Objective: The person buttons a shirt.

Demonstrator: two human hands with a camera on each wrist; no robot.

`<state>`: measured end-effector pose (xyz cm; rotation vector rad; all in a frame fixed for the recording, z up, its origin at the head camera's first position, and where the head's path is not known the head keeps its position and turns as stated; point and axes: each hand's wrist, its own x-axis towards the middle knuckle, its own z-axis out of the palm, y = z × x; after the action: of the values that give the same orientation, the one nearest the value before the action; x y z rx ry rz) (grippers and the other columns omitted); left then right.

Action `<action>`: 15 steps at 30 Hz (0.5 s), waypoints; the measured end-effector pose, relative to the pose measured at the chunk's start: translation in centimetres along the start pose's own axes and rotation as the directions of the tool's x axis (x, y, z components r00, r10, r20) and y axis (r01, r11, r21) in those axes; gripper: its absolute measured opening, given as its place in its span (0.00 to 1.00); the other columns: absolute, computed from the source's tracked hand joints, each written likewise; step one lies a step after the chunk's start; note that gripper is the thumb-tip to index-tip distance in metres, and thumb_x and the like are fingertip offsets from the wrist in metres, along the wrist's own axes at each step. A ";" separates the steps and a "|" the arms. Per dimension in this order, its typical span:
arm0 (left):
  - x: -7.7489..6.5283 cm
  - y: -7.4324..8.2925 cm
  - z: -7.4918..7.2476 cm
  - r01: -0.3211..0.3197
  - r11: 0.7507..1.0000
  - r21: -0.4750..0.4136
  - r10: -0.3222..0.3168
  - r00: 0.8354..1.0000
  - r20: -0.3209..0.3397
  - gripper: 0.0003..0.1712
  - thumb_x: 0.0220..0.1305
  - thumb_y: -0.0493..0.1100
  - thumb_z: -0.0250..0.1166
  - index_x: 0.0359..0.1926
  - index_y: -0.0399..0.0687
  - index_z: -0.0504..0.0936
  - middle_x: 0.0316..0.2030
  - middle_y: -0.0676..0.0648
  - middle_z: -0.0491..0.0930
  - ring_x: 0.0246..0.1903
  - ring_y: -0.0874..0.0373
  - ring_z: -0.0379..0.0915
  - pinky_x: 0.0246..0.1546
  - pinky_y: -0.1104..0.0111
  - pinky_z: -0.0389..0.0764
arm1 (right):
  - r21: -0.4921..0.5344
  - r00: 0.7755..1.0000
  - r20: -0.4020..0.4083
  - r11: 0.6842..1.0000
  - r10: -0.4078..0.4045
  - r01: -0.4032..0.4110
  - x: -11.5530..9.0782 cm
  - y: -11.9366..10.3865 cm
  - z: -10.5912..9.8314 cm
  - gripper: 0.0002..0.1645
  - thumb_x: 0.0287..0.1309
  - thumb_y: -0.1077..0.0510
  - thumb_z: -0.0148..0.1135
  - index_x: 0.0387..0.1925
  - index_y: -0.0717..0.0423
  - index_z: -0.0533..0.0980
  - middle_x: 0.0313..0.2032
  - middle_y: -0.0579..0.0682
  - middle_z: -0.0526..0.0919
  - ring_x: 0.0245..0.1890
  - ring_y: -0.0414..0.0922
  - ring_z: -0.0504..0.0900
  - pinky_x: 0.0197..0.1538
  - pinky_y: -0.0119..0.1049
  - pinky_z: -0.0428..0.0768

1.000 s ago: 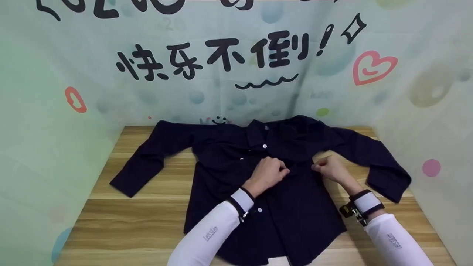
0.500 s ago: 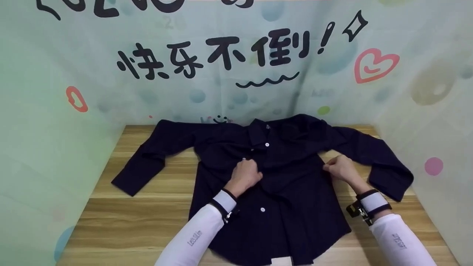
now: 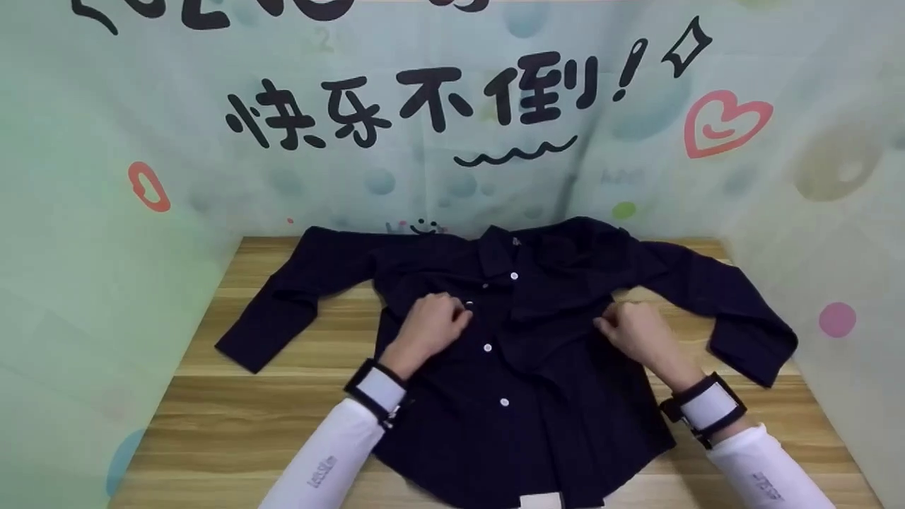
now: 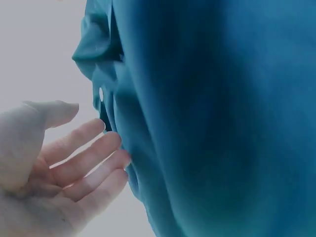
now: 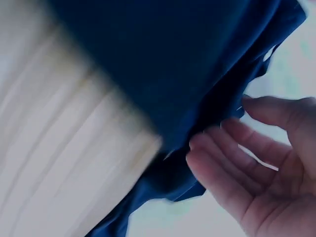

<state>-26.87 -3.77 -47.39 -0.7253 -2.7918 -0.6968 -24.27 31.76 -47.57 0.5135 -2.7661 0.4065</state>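
A dark navy button-up shirt point(image 3: 452, 431) lies front up, collar point(image 3: 497, 256) at the far side and both sleeves spread outward. White buttons run down its front, one near the middle point(image 3: 487, 348). Over the left chest is my left hand point(image 3: 430, 326); the left wrist view shows its loosely bent fingers point(image 4: 94, 163) close to the cloth, thumb apart. My right hand point(image 3: 640, 336) is at the shirt's right side, below the armpit. In the right wrist view its relaxed fingers point(image 5: 222, 173) overlap the dark fabric and pinch nothing.
The shirt rests on a wood-grain table point(image 3: 233, 424). A printed cloth backdrop point(image 3: 396, 170) stands behind it, with pale walls left and right. A small white piece point(image 3: 541, 501) shows at the hem near the front.
My left hand has moved left from the shirt's middle, uncovering more of the button line. My right hand shifted slightly right, then back inward over the shirt's side. The shirt's front has spread a little.
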 end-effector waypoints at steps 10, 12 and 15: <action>-2.2 -3.8 -1.0 0.083 0.988 0.131 -0.129 0.906 0.403 0.36 0.71 0.52 0.64 0.68 0.29 0.71 0.71 0.30 0.65 0.72 0.35 0.60 0.72 0.50 0.61 | 0.257 0.930 0.279 0.951 -0.241 0.170 -1.7 -4.9 0.4 0.18 0.62 0.44 0.71 0.20 0.47 0.83 0.17 0.34 0.77 0.18 0.34 0.73 0.25 0.34 0.75; -2.3 -4.1 -0.8 0.086 0.987 0.133 -0.133 0.906 0.402 0.36 0.72 0.52 0.64 0.69 0.29 0.71 0.71 0.30 0.64 0.72 0.35 0.59 0.72 0.50 0.60 | 0.272 0.905 0.354 0.952 -0.237 0.143 -2.2 -5.7 0.6 0.21 0.60 0.44 0.71 0.17 0.48 0.80 0.14 0.33 0.74 0.16 0.32 0.69 0.23 0.32 0.72; -2.2 -4.2 -0.7 0.075 0.986 0.148 -0.128 0.912 0.389 0.36 0.71 0.53 0.65 0.69 0.30 0.71 0.71 0.30 0.65 0.71 0.35 0.60 0.71 0.50 0.62 | 0.300 0.880 0.428 0.951 -0.206 0.077 -2.7 -6.4 0.8 0.22 0.60 0.50 0.72 0.13 0.50 0.77 0.12 0.34 0.73 0.13 0.30 0.70 0.21 0.30 0.72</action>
<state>-27.05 -8.26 -49.01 -0.7754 -3.2281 -0.4124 -19.62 26.53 -47.83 0.9919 -3.0996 0.7247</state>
